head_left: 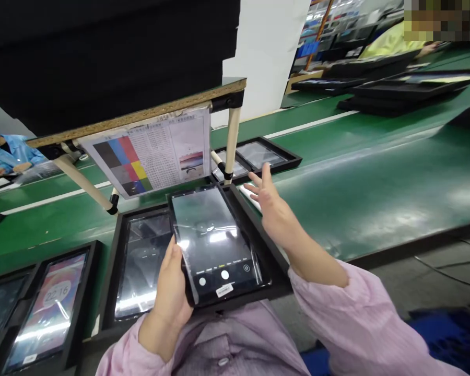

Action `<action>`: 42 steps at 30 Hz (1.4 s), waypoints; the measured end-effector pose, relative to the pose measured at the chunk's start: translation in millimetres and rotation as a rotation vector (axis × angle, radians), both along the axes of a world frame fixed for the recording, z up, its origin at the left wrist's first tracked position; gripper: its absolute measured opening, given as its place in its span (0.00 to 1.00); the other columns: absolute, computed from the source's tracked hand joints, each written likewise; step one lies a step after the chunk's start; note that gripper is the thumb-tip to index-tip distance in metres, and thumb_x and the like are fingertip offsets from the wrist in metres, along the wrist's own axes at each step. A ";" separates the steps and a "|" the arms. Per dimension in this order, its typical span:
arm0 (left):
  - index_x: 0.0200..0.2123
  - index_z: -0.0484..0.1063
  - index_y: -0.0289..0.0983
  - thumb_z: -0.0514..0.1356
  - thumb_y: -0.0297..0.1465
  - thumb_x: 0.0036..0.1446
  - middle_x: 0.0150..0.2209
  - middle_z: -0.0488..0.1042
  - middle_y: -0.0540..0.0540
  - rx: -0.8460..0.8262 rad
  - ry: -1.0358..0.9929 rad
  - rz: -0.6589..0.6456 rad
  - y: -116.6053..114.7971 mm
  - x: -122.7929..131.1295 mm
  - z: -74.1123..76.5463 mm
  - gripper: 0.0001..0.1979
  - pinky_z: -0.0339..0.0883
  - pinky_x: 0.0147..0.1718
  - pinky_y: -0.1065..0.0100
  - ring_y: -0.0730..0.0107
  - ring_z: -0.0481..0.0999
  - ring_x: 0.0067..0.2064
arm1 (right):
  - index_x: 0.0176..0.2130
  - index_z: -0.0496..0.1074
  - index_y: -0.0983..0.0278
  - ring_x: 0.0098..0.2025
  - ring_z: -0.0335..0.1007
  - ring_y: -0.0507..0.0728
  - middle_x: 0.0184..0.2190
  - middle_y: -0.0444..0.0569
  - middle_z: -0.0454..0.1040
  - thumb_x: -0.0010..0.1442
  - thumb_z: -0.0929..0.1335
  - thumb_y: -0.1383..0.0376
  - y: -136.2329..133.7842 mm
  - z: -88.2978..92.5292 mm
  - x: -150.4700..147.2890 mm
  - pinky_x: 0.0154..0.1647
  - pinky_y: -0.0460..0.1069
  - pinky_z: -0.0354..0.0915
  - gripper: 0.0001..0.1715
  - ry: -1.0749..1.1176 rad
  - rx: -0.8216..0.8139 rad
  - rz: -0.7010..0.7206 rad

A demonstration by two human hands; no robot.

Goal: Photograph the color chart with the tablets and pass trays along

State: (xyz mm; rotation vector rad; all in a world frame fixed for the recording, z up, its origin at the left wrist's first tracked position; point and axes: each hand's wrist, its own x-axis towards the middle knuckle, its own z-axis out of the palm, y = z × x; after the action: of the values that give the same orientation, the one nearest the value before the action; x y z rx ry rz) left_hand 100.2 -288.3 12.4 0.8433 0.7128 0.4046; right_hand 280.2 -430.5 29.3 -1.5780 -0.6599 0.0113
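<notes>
Fingers [175, 257] of the left hand [171, 295] wrap the near-left edge of the tablet [215, 240], thumb on its bezel. They hold it tilted just above the black tray [276, 263], its camera screen lit, seemingly so that it faces the colour chart [152, 154] hanging overhead. Right hand [272, 206] hovers empty, fingers spread wide, beside the tablet's far corner at the edge of the green counter [376, 177].
</notes>
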 end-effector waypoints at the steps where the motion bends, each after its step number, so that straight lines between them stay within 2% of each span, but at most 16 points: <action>1: 0.67 0.61 0.44 0.60 0.42 0.63 0.55 0.77 0.40 -0.025 -0.001 -0.050 -5.0 8.8 -0.8 0.30 0.75 0.51 0.53 0.56 0.80 0.51 | 0.74 0.38 0.53 0.67 0.58 0.66 0.71 0.52 0.53 0.65 0.56 0.34 -5.3 -2.3 2.7 0.69 0.66 0.53 0.51 -0.040 -0.044 -0.013; 4: 0.66 0.62 0.40 0.57 0.39 0.65 0.57 0.75 0.37 -0.033 -0.032 -0.183 -14.8 22.7 -9.2 0.28 0.71 0.56 0.51 0.55 0.77 0.56 | 0.68 0.62 0.54 0.67 0.59 0.67 0.67 0.53 0.61 0.70 0.55 0.40 -16.9 -7.3 -0.3 0.68 0.67 0.52 0.37 -0.244 -0.293 0.076; 6: 0.67 0.62 0.39 0.56 0.40 0.66 0.62 0.71 0.35 0.100 -0.026 -0.193 -12.8 16.6 -16.3 0.28 0.66 0.61 0.51 0.54 0.72 0.61 | 0.59 0.74 0.54 0.67 0.57 0.69 0.66 0.53 0.63 0.72 0.56 0.46 -19.7 -10.9 -5.4 0.66 0.72 0.52 0.30 -0.383 -0.503 0.140; 7: 0.68 0.61 0.40 0.56 0.41 0.67 0.65 0.67 0.36 0.229 -0.011 -0.171 -8.0 8.6 -18.9 0.29 0.62 0.63 0.51 0.55 0.69 0.64 | 0.55 0.77 0.53 0.67 0.56 0.70 0.66 0.52 0.63 0.72 0.56 0.48 -19.8 -13.1 -7.4 0.64 0.73 0.53 0.28 -0.445 -0.599 0.165; 10: 0.68 0.60 0.46 0.54 0.43 0.68 0.69 0.60 0.41 0.785 0.086 -0.085 21.2 -28.2 -20.1 0.27 0.53 0.68 0.52 0.57 0.62 0.68 | 0.51 0.79 0.51 0.68 0.51 0.73 0.67 0.49 0.61 0.72 0.59 0.55 -16.3 -22.2 -9.2 0.60 0.74 0.54 0.22 -0.615 -0.773 0.220; 13: 0.60 0.71 0.47 0.53 0.39 0.68 0.59 0.70 0.42 1.328 0.336 -0.046 60.5 -65.4 -14.3 0.20 0.58 0.65 0.48 0.56 0.68 0.62 | 0.52 0.78 0.50 0.68 0.51 0.73 0.68 0.47 0.61 0.72 0.60 0.56 -11.3 -33.2 -7.2 0.60 0.73 0.53 0.20 -0.732 -0.807 0.263; 15: 0.53 0.77 0.45 0.53 0.35 0.66 0.50 0.71 0.40 1.595 0.518 -0.041 81.6 -81.1 -10.6 0.17 0.62 0.59 0.45 0.54 0.70 0.54 | 0.52 0.78 0.50 0.68 0.52 0.72 0.67 0.46 0.61 0.72 0.59 0.56 -9.9 -39.1 -5.1 0.59 0.73 0.53 0.21 -0.779 -0.792 0.276; 18: 0.48 0.81 0.43 0.54 0.30 0.64 0.46 0.68 0.38 1.847 0.717 -0.073 98.6 -87.4 -8.5 0.17 0.62 0.55 0.43 0.51 0.68 0.51 | 0.54 0.76 0.49 0.67 0.53 0.73 0.68 0.47 0.59 0.73 0.57 0.55 -12.7 -43.0 -0.1 0.58 0.73 0.55 0.23 -0.775 -0.669 0.228; 21: 0.50 0.80 0.43 0.54 0.27 0.63 0.47 0.66 0.35 1.953 0.865 -0.113 105.0 -80.6 -11.6 0.19 0.62 0.52 0.43 0.49 0.66 0.52 | 0.59 0.72 0.45 0.66 0.56 0.72 0.67 0.47 0.61 0.74 0.55 0.56 -19.9 -44.0 3.2 0.58 0.73 0.56 0.24 -0.688 -0.535 0.129; 24: 0.52 0.79 0.45 0.55 0.30 0.63 0.47 0.67 0.36 2.019 0.959 -0.220 110.0 -76.4 -17.5 0.18 0.63 0.48 0.45 0.49 0.65 0.49 | 0.57 0.74 0.46 0.65 0.58 0.71 0.66 0.47 0.62 0.73 0.56 0.57 -29.5 -46.4 -2.4 0.58 0.71 0.58 0.23 -0.644 -0.555 0.058; 26: 0.52 0.79 0.44 0.56 0.33 0.64 0.47 0.67 0.36 2.079 0.915 -0.238 114.4 -78.9 -21.0 0.17 0.62 0.48 0.45 0.50 0.65 0.48 | 0.52 0.78 0.49 0.65 0.59 0.70 0.65 0.49 0.64 0.73 0.58 0.58 -35.9 -49.2 -9.7 0.58 0.70 0.58 0.22 -0.635 -0.614 -0.009; 28: 0.51 0.80 0.40 0.56 0.34 0.64 0.46 0.67 0.35 2.121 0.816 -0.182 119.5 -83.6 -23.4 0.17 0.61 0.50 0.45 0.51 0.66 0.47 | 0.48 0.80 0.53 0.64 0.61 0.69 0.62 0.51 0.67 0.72 0.59 0.60 -41.1 -52.3 -16.0 0.58 0.69 0.60 0.21 -0.606 -0.653 -0.060; 32: 0.47 0.81 0.36 0.55 0.34 0.64 0.43 0.67 0.36 2.079 0.712 -0.147 123.2 -90.7 -26.8 0.16 0.59 0.50 0.44 0.52 0.68 0.43 | 0.42 0.82 0.55 0.63 0.62 0.67 0.59 0.52 0.70 0.71 0.60 0.64 -45.8 -57.0 -20.2 0.59 0.67 0.62 0.22 -0.545 -0.658 -0.056; 37: 0.49 0.81 0.44 0.57 0.32 0.62 0.44 0.66 0.39 2.058 0.719 -0.211 110.0 -92.1 -29.5 0.16 0.59 0.48 0.48 0.55 0.67 0.44 | 0.44 0.82 0.55 0.63 0.62 0.70 0.61 0.53 0.68 0.71 0.61 0.63 -45.2 -59.0 -18.8 0.58 0.69 0.61 0.21 -0.604 -0.681 -0.043; 39: 0.51 0.80 0.47 0.57 0.31 0.62 0.45 0.66 0.39 2.030 0.730 -0.247 104.4 -90.9 -28.1 0.17 0.59 0.47 0.50 0.55 0.67 0.45 | 0.45 0.82 0.57 0.61 0.65 0.69 0.62 0.54 0.67 0.71 0.61 0.63 -46.0 -58.2 -18.2 0.57 0.68 0.63 0.20 -0.612 -0.620 -0.086; 42: 0.53 0.79 0.49 0.57 0.29 0.62 0.45 0.66 0.39 1.994 0.739 -0.270 98.8 -87.6 -24.7 0.19 0.59 0.47 0.50 0.53 0.66 0.47 | 0.47 0.81 0.58 0.60 0.68 0.67 0.61 0.55 0.68 0.71 0.60 0.62 -50.2 -54.4 -17.2 0.56 0.64 0.65 0.21 -0.521 -0.542 -0.237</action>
State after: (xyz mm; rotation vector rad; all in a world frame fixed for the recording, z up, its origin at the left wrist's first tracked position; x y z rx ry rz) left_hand 12.6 -189.5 -12.3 3.0461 0.6726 0.4849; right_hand 263.0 -480.7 -25.1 -2.2062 -0.9174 -0.4432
